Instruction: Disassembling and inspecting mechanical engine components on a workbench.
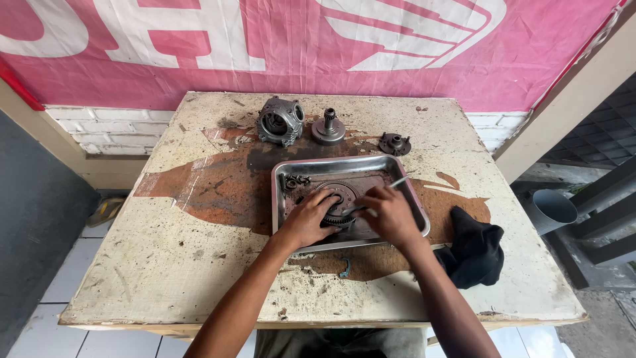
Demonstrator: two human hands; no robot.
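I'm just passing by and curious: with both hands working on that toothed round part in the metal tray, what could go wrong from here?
The thin tool in the right hand might slip off the gear and jab the left hand, which grips it close by. The metal tray looks oily, so it may slide on the worn table. The small blue clip near the table edge could get knocked off.

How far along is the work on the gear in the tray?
Done: three metal parts sit apart behind the tray. In hand: left hand steadies the gear, right hand works a thin tool on it. Left: the gear is still in one piece.
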